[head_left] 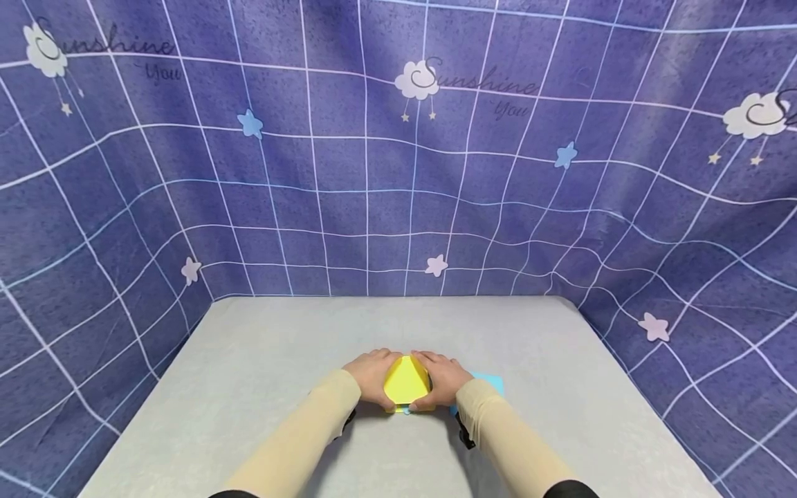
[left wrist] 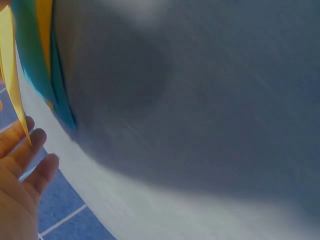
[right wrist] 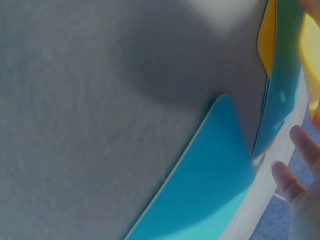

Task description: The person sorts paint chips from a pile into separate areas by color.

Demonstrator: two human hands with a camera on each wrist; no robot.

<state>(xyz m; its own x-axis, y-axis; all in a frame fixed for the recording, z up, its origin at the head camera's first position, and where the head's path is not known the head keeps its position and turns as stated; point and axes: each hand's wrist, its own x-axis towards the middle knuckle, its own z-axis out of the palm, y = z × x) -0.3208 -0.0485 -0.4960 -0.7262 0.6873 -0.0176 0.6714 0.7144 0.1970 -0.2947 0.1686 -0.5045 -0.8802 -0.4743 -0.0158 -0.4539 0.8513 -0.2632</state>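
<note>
In the head view, a yellow flat-sided piece (head_left: 407, 380) lies between my two hands over the table. My left hand (head_left: 373, 377) holds its left edge, fingers at the far side and thumb at the near side. My right hand (head_left: 443, 379) grips the right edge the same way. Both wrist views show the yellow piece (left wrist: 11, 75) raised above teal and orange-yellow panels (right wrist: 286, 65). How the panels join the yellow piece is hidden. Several fingers of each hand stand off the piece in the wrist views.
A blue sheet (head_left: 492, 382) lies flat on the grey table (head_left: 299, 332) by my right wrist, its pointed corner near the panels. A purple-blue gridded curtain (head_left: 349, 207) surrounds the table's back and sides.
</note>
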